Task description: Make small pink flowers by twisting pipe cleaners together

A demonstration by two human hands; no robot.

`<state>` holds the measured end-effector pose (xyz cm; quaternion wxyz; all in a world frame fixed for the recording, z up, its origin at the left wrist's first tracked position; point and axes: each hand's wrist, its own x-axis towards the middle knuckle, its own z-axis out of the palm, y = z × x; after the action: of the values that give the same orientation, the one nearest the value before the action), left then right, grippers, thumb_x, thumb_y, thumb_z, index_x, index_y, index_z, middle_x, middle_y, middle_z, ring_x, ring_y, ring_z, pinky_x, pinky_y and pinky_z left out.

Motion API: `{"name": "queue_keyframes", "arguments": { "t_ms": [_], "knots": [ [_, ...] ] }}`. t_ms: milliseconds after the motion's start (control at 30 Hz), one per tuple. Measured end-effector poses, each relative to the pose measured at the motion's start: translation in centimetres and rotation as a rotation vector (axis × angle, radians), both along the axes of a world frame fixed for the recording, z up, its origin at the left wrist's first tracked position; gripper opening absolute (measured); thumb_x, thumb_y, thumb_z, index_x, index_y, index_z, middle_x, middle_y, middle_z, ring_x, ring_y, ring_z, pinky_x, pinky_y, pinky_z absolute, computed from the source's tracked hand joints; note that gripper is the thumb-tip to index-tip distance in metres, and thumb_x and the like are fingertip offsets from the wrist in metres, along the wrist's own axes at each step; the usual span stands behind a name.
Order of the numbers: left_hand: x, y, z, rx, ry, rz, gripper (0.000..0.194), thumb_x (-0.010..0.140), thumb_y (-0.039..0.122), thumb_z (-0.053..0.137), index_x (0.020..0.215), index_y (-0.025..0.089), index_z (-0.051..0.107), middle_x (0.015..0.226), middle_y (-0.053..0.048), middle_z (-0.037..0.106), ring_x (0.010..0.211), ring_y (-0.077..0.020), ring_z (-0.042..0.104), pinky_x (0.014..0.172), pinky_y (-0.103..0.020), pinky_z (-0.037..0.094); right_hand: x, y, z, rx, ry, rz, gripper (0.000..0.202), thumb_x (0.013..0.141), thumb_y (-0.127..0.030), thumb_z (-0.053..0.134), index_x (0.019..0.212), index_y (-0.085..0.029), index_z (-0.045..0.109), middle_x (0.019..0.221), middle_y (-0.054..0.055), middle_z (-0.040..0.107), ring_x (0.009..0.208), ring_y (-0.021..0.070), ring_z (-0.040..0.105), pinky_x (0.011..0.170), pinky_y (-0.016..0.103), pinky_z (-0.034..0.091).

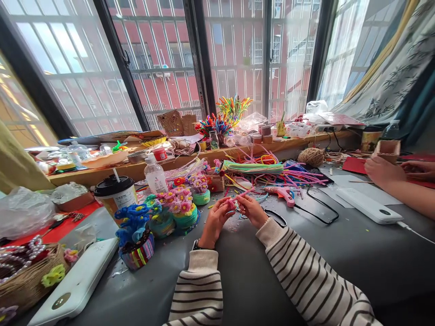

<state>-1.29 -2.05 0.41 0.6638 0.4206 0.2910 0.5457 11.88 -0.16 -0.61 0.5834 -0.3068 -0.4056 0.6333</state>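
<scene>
My hands, left (217,218) and right (250,209), meet, fingertips pinching the pink pipe-cleaner piece (231,203) between them.

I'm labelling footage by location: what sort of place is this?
Probably a home or small craft studio: a glue gun and pipe-cleaner bundle lie on a dark worktable beneath barred windows, beside fuzzy flower pots.

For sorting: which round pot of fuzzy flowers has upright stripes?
The multicoloured pot of blue fuzzy flowers, before the black-lidded cup; only its side shows such stripes.
</scene>
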Motion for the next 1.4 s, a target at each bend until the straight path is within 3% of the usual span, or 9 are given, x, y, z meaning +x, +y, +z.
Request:
{"name": "queue_keyframes", "arguments": {
  "t_ms": [67, 233, 467, 700, 800, 967, 1233, 1400],
  "knots": [
    [0.1, 0.1, -0.1, 0.014, 0.054, 0.03, 0.035, 0.06, 0.026, 0.063, 0.091, 0.014, 0.055, 0.084, -0.005, 0.058, 0.074, -0.0126, 0.056, 0.064, -0.025, 0.046, -0.1, 0.0, -0.1, 0.046, -0.068, -0.06, 0.031, 0.055, -0.04, 0.065, 0.064, -0.015, 0.049, 0.045, -0.009, 0.036, 0.039, 0.0016, 0.028, 0.038, 0.018, 0.021],
    [0.4, 0.6, -0.5, 0.025, 0.142, 0.263, 0.036, 0.051, 0.025, 0.068, 0.081, 0.014, 0.053, 0.067, 0.002, 0.051, 0.056, -0.0056, 0.05, 0.05, -0.017, 0.04, -0.5, -0.3, -0.1, 0.17, -0.294, -0.075, 0.032, 0.056, -0.044, 0.062, 0.066, -0.015, 0.052, 0.048, -0.007, 0.041, 0.039, 0.0031, 0.031, 0.039, 0.02, 0.022],
    [0.0, 0.6, -0.3, 0.087, 0.134, 0.299, 0.031, 0.051, 0.025, 0.068, 0.076, 0.014, 0.054, 0.066, 0.004, 0.053, 0.056, -0.0044, 0.048, 0.059, -0.018, 0.04, -0.4, -0.5, 0.0, 0.17, -0.322, -0.086, 0.031, 0.056, -0.044, 0.061, 0.067, -0.016, 0.054, 0.047, -0.006, 0.041, 0.04, 0.0042, 0.03, 0.04, 0.021, 0.021],
    [0.3, 0.7, -0.5, 0.197, 0.223, 0.358, 0.023, 0.053, 0.023, 0.066, 0.068, 0.013, 0.053, 0.06, 0.005, 0.05, 0.053, -0.0046, 0.045, 0.055, -0.018, 0.037, -0.4, -0.2, -0.3, 0.141, -0.35, -0.168, 0.031, 0.056, -0.043, 0.062, 0.063, -0.015, 0.054, 0.043, -0.006, 0.038, 0.04, 0.0044, 0.028, 0.041, 0.022, 0.019],
    [0.2, 0.4, -0.1, 0.173, 0.117, 0.321, 0.023, 0.052, 0.019, 0.067, 0.071, 0.014, 0.054, 0.063, 0.005, 0.051, 0.056, -0.0039, 0.047, 0.058, -0.016, 0.038, -0.4, -0.3, -0.2, 0.072, -0.264, -0.066, 0.029, 0.056, -0.042, 0.063, 0.064, -0.015, 0.055, 0.048, -0.005, 0.042, 0.042, 0.0039, 0.032, 0.042, 0.02, 0.02],
    [-0.1, 0.3, 0.6, -0.007, -0.187, 0.217, 0.031, 0.055, 0.011, 0.065, 0.084, 0.015, 0.055, 0.076, 0.002, 0.057, 0.068, -0.0037, 0.055, 0.065, -0.013, 0.042, -0.4, -0.9, 0.0, 0.039, -0.114, 0.151, 0.027, 0.056, -0.038, 0.065, 0.068, -0.015, 0.057, 0.055, -0.004, 0.048, 0.045, 0.0028, 0.036, 0.043, 0.019, 0.02],
    [-1.1, 0.9, 0.8, -0.141, -0.294, 0.253, 0.014, 0.065, 0.006, 0.057, 0.076, 0.015, 0.055, 0.074, 0.001, 0.06, 0.064, -0.0031, 0.057, 0.057, -0.01, 0.045, -0.3, -0.9, 0.2, -0.015, -0.064, 0.133, 0.035, 0.052, -0.041, 0.068, 0.076, -0.016, 0.061, 0.063, -0.003, 0.051, 0.047, 0.0024, 0.036, 0.043, 0.018, 0.02],
    [-2.1, 1.1, 1.1, -0.158, -0.316, 0.236, 0.009, 0.066, 0.014, 0.059, 0.075, 0.016, 0.056, 0.077, 0.0, 0.061, 0.06, -0.0019, 0.056, 0.048, -0.008, 0.041, 0.2, -0.6, 0.3, 0.028, 0.065, 0.132, 0.05, 0.058, -0.065, 0.049, 0.074, -0.017, 0.058, 0.055, -0.002, 0.045, 0.047, 0.0059, 0.036, 0.042, 0.02, 0.022]
  ]
}}
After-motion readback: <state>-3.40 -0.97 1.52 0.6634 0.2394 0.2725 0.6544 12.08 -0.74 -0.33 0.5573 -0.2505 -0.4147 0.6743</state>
